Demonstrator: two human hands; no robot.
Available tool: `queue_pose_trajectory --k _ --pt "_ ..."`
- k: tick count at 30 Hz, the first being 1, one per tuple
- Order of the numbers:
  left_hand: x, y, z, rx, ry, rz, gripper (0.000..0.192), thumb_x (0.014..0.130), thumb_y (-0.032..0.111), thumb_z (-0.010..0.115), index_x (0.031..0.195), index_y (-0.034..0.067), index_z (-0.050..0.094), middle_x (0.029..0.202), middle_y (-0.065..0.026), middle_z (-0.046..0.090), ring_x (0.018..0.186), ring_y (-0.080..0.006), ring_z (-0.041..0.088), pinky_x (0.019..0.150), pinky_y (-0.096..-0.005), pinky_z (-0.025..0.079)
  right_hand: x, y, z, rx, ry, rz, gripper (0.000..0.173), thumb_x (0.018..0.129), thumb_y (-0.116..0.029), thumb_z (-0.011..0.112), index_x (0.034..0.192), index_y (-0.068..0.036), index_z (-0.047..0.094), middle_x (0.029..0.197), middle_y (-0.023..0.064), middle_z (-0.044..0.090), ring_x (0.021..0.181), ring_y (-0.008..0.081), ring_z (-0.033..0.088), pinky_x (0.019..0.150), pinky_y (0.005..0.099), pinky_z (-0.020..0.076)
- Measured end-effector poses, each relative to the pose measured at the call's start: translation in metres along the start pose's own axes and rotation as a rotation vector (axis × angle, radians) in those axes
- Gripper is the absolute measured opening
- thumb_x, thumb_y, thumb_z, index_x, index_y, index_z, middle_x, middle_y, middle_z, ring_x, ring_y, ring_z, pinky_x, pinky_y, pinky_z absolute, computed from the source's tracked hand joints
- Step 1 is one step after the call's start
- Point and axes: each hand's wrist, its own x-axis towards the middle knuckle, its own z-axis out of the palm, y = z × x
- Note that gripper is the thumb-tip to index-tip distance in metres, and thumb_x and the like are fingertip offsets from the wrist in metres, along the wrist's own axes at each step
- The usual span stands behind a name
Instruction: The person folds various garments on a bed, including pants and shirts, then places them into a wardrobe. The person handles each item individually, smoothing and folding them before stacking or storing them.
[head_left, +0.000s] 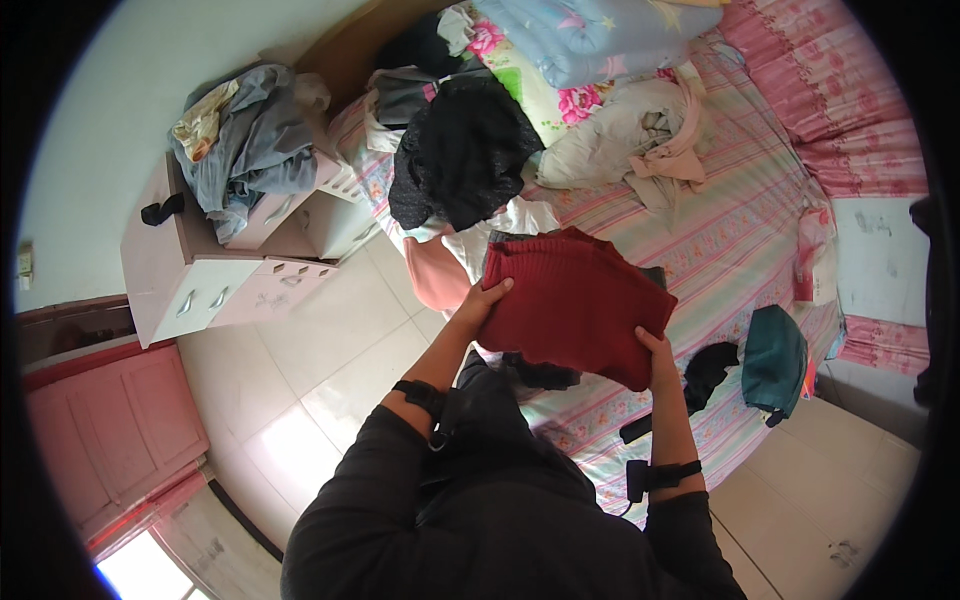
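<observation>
A folded dark red knitted garment (574, 300) is held out flat before me, above the bed. At its left edge my left hand (486, 301) grips it, thumb on top. My right hand (655, 351) grips its lower right edge the same way. Dark grey cloth (654, 277) shows from behind the red garment. Beyond it lie a white cloth (525, 217), a salmon-coloured cloth (431, 274) at the bed's edge and a heap of black clothing (469, 154). A black garment (541, 371) lies just below the red one.
The bed's striped sheet (750, 187) also bears a beige garment (600, 146), a folded blue quilt (592, 37), black cloth (709, 371) and a dark green fabric item (772, 360). At left, a white cabinet (217, 292) carries piled grey clothes (262, 135).
</observation>
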Motion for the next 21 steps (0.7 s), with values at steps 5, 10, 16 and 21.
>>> queue_pose_trajectory --k 5,10,16,21 --pt "0.024 0.010 0.010 -0.037 -0.046 -0.040 0.055 0.085 0.035 0.069 0.124 0.000 0.052 0.111 -0.0123 0.064 0.096 -0.0227 0.064 0.084 -0.0346 0.053 0.006 -0.019 0.006 0.006 0.019 0.024 0.062 0.083 -0.021 0.067 0.133 0.003 0.040 0.122 0.0180 0.056 0.105 0.0289 0.060 0.090 0.0386 0.0503" --pt "0.036 0.000 0.032 -0.033 -0.100 -0.113 0.053 0.085 0.033 0.069 0.123 0.000 0.053 0.111 -0.0124 0.064 0.096 -0.0230 0.064 0.084 -0.0344 0.053 -0.015 -0.017 -0.016 0.056 0.106 0.045 0.060 0.083 -0.019 0.066 0.133 0.004 0.041 0.121 0.0178 0.057 0.102 0.0275 0.061 0.090 0.0372 0.0504" --pt "0.055 -0.038 0.060 0.086 -0.148 -0.128 0.053 0.082 0.032 0.073 0.122 0.002 0.055 0.110 -0.0110 0.064 0.094 -0.0201 0.064 0.084 -0.0346 0.052 -0.053 -0.007 -0.037 0.154 0.070 0.001 0.064 0.085 -0.019 0.062 0.139 0.002 0.033 0.132 0.0178 0.051 0.117 0.0316 0.054 0.098 0.0430 0.0452" --pt "0.067 -0.065 0.075 0.218 -0.221 -0.281 0.052 0.081 0.034 0.073 0.121 0.004 0.058 0.109 -0.0098 0.064 0.093 -0.0197 0.064 0.085 -0.0355 0.052 -0.098 0.035 -0.071 0.393 0.052 0.107 0.066 0.088 -0.028 0.059 0.142 -0.001 0.030 0.137 0.0192 0.046 0.119 0.0325 0.052 0.102 0.0443 0.0427"
